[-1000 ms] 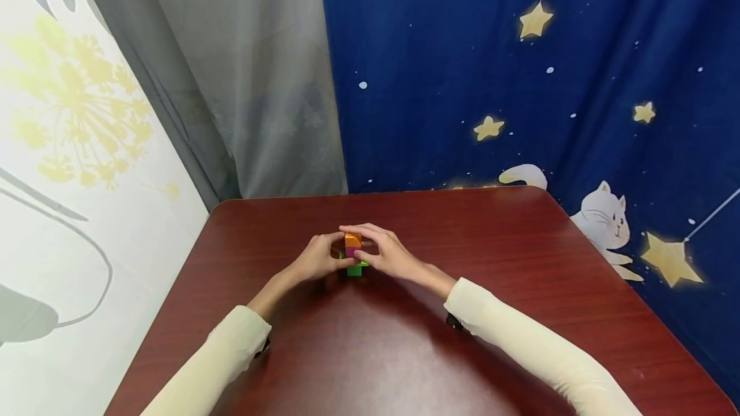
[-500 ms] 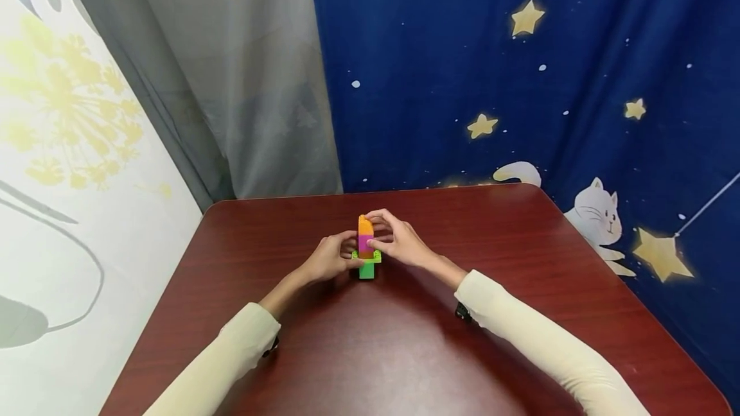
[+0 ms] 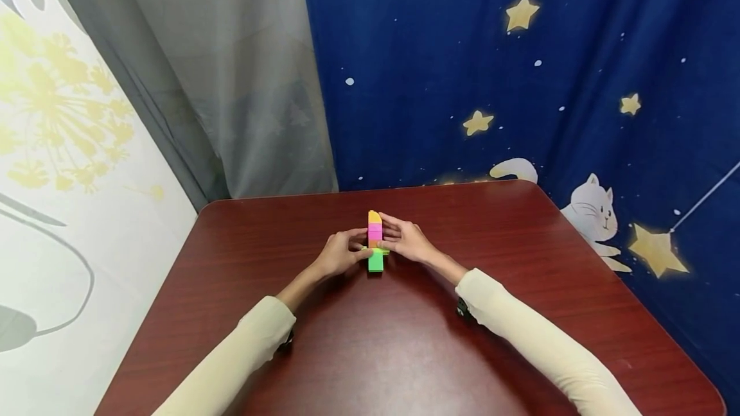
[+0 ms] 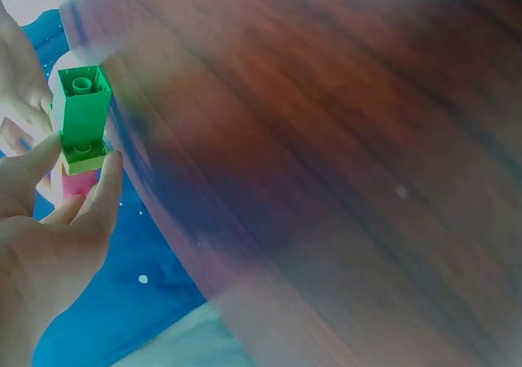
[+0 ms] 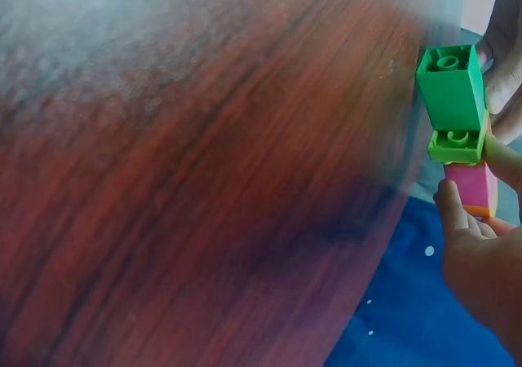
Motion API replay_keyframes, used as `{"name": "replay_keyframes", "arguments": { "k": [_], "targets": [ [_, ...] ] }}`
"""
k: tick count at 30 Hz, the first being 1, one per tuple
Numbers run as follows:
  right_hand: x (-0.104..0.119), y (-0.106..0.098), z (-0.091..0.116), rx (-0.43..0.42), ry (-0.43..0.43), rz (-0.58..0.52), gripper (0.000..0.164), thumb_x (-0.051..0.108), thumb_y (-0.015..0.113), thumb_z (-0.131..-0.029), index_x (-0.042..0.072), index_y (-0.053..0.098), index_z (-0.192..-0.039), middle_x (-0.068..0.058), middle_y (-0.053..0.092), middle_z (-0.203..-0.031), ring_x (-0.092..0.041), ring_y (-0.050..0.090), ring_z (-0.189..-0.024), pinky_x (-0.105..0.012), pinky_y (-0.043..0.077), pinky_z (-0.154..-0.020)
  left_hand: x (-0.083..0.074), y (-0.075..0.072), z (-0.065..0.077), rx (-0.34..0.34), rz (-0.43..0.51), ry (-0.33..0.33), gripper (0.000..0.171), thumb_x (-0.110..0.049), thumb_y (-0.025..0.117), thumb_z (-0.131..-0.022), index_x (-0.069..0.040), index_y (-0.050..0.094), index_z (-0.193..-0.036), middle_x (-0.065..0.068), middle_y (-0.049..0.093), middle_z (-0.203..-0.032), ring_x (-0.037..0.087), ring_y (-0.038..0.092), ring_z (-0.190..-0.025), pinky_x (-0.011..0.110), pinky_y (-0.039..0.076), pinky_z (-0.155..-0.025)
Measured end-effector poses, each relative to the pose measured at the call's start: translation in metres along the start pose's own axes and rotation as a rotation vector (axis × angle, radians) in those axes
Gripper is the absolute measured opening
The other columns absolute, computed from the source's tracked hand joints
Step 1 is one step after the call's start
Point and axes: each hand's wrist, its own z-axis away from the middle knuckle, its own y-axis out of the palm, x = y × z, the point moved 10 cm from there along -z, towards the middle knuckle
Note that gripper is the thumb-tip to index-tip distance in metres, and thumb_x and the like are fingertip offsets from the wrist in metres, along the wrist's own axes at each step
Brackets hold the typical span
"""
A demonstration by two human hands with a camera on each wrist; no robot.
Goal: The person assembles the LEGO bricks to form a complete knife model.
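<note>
A small tower of toy building bricks (image 3: 375, 233) stands upright between both hands in the head view. Its foot is a green brick (image 5: 451, 96), with a wider lime-green piece (image 5: 455, 147) across it. Higher up come pink bricks (image 3: 375, 230) and a curved orange brick (image 3: 374, 217) on top. My left hand (image 3: 338, 254) pinches the tower at the lime-green piece between thumb and finger. From the other side, my right hand (image 3: 412, 241) grips just above, around the pink part. Both wrist views show the hollow undersides of the green pieces, so the tower is held up.
A dark red wooden table (image 3: 347, 352) spreads below, its far edge just behind the hands. Beyond it hang a grey curtain (image 3: 260, 82) and a blue curtain (image 3: 416, 50) with stars. A white patterned panel (image 3: 69, 178) is at the left.
The tower and both hands have shifted right over the table. My right fingers have slid down from the orange top, leaving it uncovered. The head view has turned slightly right.
</note>
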Motion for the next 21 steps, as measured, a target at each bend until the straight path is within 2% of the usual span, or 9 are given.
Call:
{"name": "replay_keyframes", "arguments": {
  "k": [4, 8, 12, 21],
  "targets": [
    [-0.010, -0.002, -0.003, -0.025, 0.043, 0.026, 0.069, 0.000, 0.077, -0.093, -0.005, 0.045, -0.153, -0.025, 0.054, -0.148, -0.039, 0.059, -0.130, -0.044, 0.051, -0.102, 0.005, 0.000, -0.003, -0.012, -0.019, -0.031, 0.053, -0.018, 0.080, -0.093, -0.002, 0.063, -0.141, 0.014, 0.068, -0.136, 0.023, 0.074, -0.105, 0.036, 0.060, -0.086],
    [-0.015, -0.003, -0.004, -0.051, 0.068, 0.068, 0.061, 0.004, 0.078, -0.093, -0.005, 0.052, -0.148, -0.023, 0.059, -0.142, -0.035, 0.063, -0.125, -0.038, 0.054, -0.099, 0.010, 0.001, -0.005, -0.015, -0.025, -0.050, 0.050, -0.019, 0.080, -0.094, -0.001, 0.065, -0.138, 0.016, 0.071, -0.128, 0.022, 0.075, -0.101, 0.035, 0.060, -0.082],
    [-0.020, -0.005, -0.005, -0.067, 0.089, 0.084, 0.058, 0.004, 0.078, -0.093, -0.007, 0.055, -0.145, -0.023, 0.061, -0.140, -0.034, 0.065, -0.123, -0.036, 0.055, -0.097, 0.011, 0.001, -0.007, -0.020, -0.022, -0.044, 0.047, -0.019, 0.081, -0.093, 0.001, 0.068, -0.134, 0.017, 0.074, -0.120, 0.022, 0.075, -0.097, 0.034, 0.061, -0.078],
    [-0.026, -0.006, -0.004, -0.082, 0.094, 0.150, 0.051, 0.008, 0.078, -0.094, -0.006, 0.061, -0.140, -0.022, 0.067, -0.131, -0.032, 0.069, -0.117, -0.035, 0.056, -0.093, 0.016, 0.006, -0.010, -0.023, -0.025, -0.033, 0.041, -0.018, 0.079, -0.094, 0.002, 0.071, -0.129, 0.017, 0.074, -0.119, 0.024, 0.075, -0.095, 0.032, 0.061, -0.074]
  ]
}}
